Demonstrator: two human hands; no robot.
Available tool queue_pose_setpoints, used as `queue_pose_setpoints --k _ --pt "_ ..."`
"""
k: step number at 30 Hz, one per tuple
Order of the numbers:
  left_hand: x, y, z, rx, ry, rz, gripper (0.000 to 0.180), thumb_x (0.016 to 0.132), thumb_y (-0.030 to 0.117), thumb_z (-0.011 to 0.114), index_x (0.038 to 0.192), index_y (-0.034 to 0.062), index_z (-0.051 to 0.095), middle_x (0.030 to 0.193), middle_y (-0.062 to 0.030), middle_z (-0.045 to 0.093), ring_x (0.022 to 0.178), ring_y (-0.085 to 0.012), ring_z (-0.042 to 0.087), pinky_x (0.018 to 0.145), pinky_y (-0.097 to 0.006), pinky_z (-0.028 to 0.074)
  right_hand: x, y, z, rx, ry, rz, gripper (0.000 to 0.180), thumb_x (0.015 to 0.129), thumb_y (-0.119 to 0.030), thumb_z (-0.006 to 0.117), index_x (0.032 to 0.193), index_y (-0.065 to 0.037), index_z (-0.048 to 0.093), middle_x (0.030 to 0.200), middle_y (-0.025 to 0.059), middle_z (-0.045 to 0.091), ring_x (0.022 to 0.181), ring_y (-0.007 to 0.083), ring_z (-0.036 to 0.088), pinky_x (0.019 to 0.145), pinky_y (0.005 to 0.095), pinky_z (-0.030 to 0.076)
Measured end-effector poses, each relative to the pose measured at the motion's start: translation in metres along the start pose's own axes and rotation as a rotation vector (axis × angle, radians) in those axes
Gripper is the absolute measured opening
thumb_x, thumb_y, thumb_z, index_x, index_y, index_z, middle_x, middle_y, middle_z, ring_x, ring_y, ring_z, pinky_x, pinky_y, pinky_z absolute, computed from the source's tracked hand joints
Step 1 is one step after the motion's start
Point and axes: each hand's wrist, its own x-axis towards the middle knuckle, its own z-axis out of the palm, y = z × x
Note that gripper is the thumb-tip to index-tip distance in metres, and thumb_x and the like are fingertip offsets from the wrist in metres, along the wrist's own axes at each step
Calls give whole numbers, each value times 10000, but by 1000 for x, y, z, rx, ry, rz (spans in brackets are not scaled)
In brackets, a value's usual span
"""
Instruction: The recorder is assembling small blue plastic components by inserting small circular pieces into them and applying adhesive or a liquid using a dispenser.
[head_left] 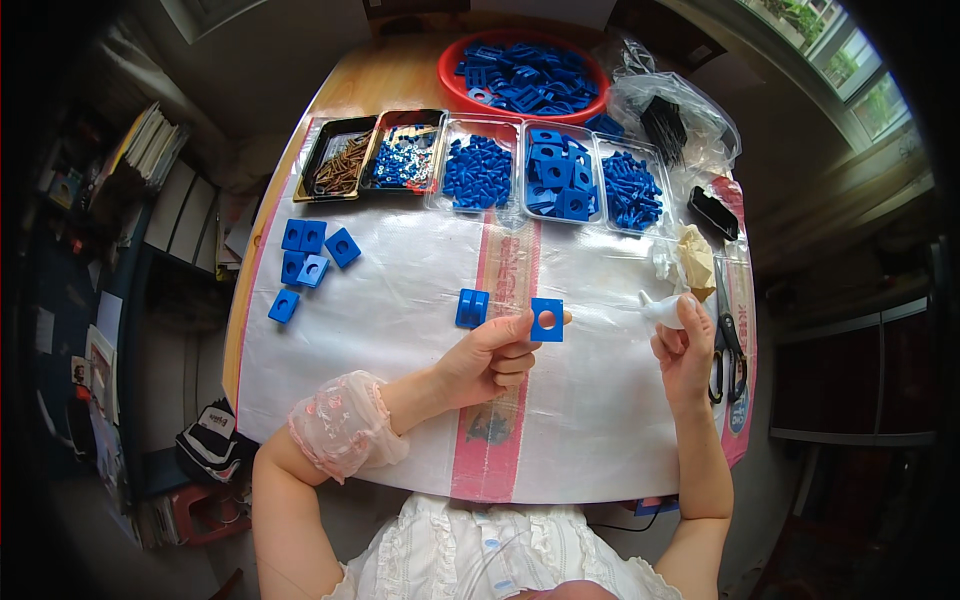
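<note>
My left hand (490,355) pinches a blue square plastic plate with a round hole (540,331) by its left edge, over the middle of the table. Just left of it a blue plastic piece with two raised curved ribs (471,308) lies on the white sheet. To the right, my right hand (686,352) is closed around a small white squeeze bottle (664,312), whose narrow nozzle points up and left. Several blue square pieces (311,269) lie grouped at the left of the table; the holes in some of them show.
Across the back stand trays of brass-coloured screws (341,165), small metal nuts (402,155), blue plastic parts (477,172), blue square blocks (560,175) and blue pegs (632,190). Behind them is a red basin (450,88). Black scissors (733,352) and crumpled paper (695,261) lie at right.
</note>
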Motion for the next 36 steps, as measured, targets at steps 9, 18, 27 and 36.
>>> queue_pose_setpoints --k 9,18,27,36 --pt "0 0 1 15 -31 6 543 981 441 563 1364 62 500 600 111 252 490 -9 243 448 -187 190 1 1 0 -24 8 -16 210 968 -233 594 811 -102 546 624 -53 476 473 0 284 405 192 200" --pt "0 1 1 6 -42 1 553 973 446 575 1369 68 501 605 112 262 498 -6 245 451 -184 189 1 1 -1 -23 7 -9 210 966 -233 597 809 -107 540 636 -54 487 477 0 286 412 192 203" --pt "0 -1 0 2 -3 -7 547 983 435 561 1380 65 490 606 111 262 503 -7 245 453 -187 188 0 0 -1 -13 7 -2 205 966 -226 599 810 -108 537 646 -51 494 483 3 294 415 193 203" --pt "-1 2 4 16 -25 0 552 984 447 553 1369 56 494 596 108 263 488 -9 243 452 -188 189 1 2 -3 -10 2 -4 198 967 -224 595 816 -108 542 648 -50 500 485 2 297 415 193 205"
